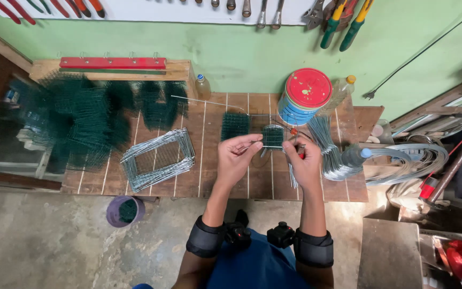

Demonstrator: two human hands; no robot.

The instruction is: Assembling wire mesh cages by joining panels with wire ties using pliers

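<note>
Setting: a workshop. Pliers and screwdrivers [343, 21] hang along green wall; slatted wooden counter [209, 176] carries wire frames [158, 158], green mesh stacks [89, 120], wire coils [421, 160]; bare concrete floor [44, 241].

Worn wooden workbench [215, 182], green wire mesh [272, 136]

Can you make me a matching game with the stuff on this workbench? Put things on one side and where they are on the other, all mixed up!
Things:
1. red-lidded tin
2. stack of wire frames
3. purple tub
4. small green mesh piece

Places:
A. on the floor below the bench
B. between the left hand and right hand
C. at the back of the bench by the green wall
D. flat on the bench, left of the hands

Pairs: 1-C, 2-D, 3-A, 4-B
</note>
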